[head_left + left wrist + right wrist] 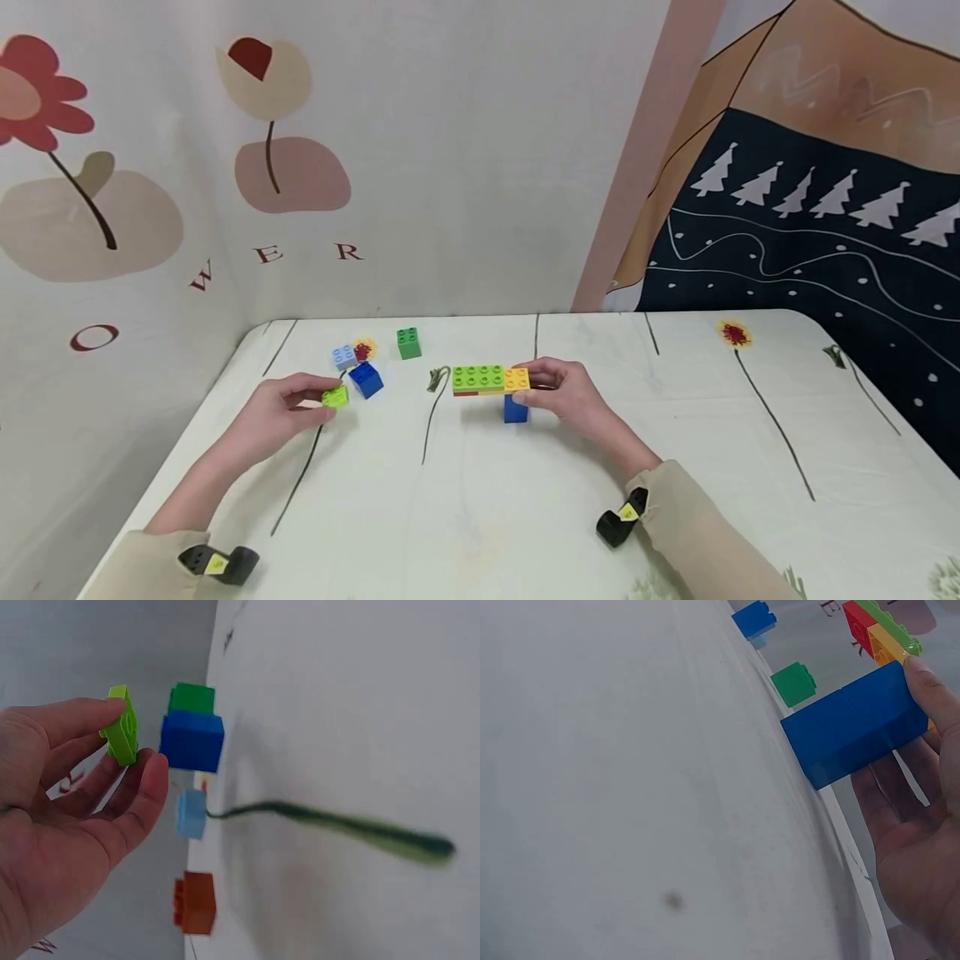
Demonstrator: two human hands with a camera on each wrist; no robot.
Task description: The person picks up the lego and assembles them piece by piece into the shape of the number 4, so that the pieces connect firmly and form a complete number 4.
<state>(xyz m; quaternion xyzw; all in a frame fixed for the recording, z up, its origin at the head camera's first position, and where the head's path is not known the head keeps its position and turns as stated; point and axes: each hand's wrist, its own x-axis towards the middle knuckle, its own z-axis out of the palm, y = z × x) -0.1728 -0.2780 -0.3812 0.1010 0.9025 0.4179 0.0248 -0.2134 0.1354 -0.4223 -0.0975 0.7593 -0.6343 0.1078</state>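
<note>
My left hand (pixel 272 414) pinches a small lime-green toy brick (pixel 336 396) between thumb and fingers, held above the table. In the left wrist view the lime-green brick (pixel 121 727) is seen edge-on. On the other side, my right hand (pixel 573 398) grips a built-up brick structure by its yellow brick (pixel 517 379). A long lime-green brick (pixel 477 377) tops that structure, overhanging to the left. Beneath it show a red brick (pixel 860 628) and yellow pieces. Stacked blue bricks (pixel 857 724) form a column under the held end.
Near the left hand are a blue brick (pixel 366 379) and a light blue brick (pixel 344 357). Farther back stands a green brick (pixel 408 343). An orange brick (pixel 198 903) appears in the left wrist view. A patterned cloth covers the table (pixel 480 517), with printed curtains behind.
</note>
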